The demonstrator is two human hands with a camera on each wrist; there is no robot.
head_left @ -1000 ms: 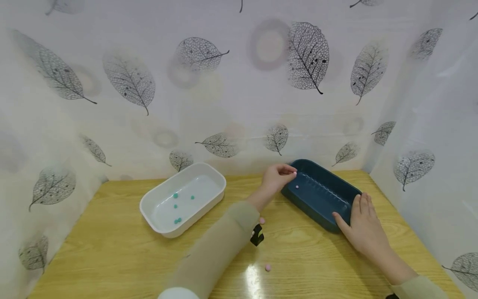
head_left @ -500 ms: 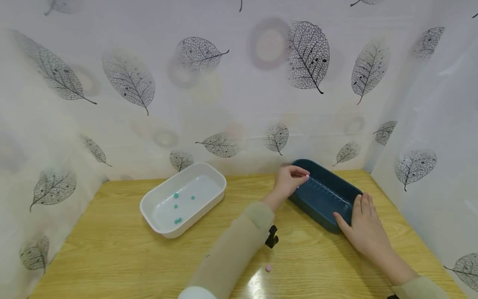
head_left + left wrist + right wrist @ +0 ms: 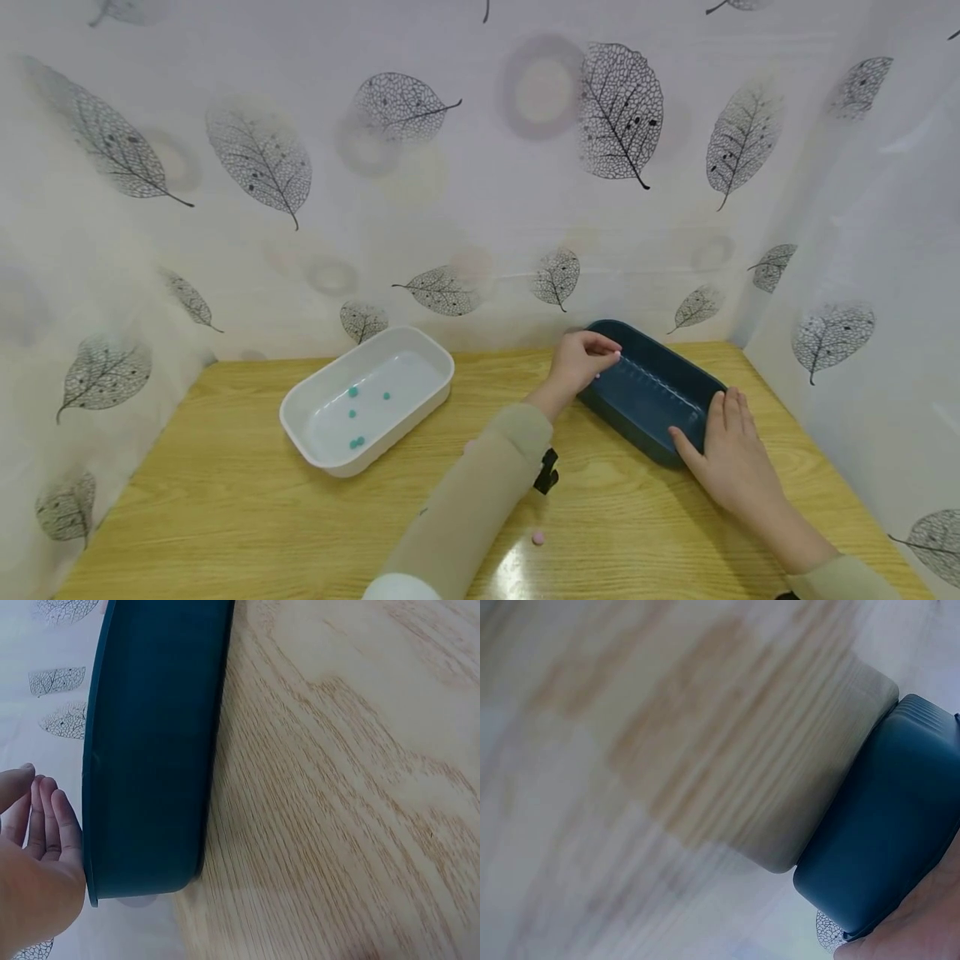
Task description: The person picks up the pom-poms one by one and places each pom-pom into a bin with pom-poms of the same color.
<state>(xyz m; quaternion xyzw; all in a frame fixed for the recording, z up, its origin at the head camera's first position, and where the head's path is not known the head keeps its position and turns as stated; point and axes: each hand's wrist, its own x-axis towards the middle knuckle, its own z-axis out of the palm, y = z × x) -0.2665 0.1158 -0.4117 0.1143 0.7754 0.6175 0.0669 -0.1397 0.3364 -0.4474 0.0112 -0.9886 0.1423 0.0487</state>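
Note:
My left hand point(image 3: 581, 362) pinches a small pink ball point(image 3: 618, 353) between thumb and fingertips, over the far left end of a dark blue tray point(image 3: 660, 392). Just below those fingers, a tiny pale ball point(image 3: 597, 376) in the tray is partly hidden. The left wrist view has the hand point(image 3: 45, 862) beside the tray's rim, its ball out of sight there. With fingers extended, my right hand point(image 3: 738, 462) rests on the tray's near right end, thumb over one side of the corner. Its palm point(image 3: 915, 922) lies along the rim in the right wrist view.
A white tray point(image 3: 337, 471) with several green balls point(image 3: 353, 392) stands to the left. On the wooden table point(image 3: 225, 517) lies a pink ball point(image 3: 537, 538); another pink ball point(image 3: 469, 447) peeks out behind the left sleeve. A leaf-printed curtain point(image 3: 480, 192) closes off the back.
Over the first half second my left hand moved right, farther over the dark blue tray, carrying the pink ball; it has since stayed there. The right hand has not moved.

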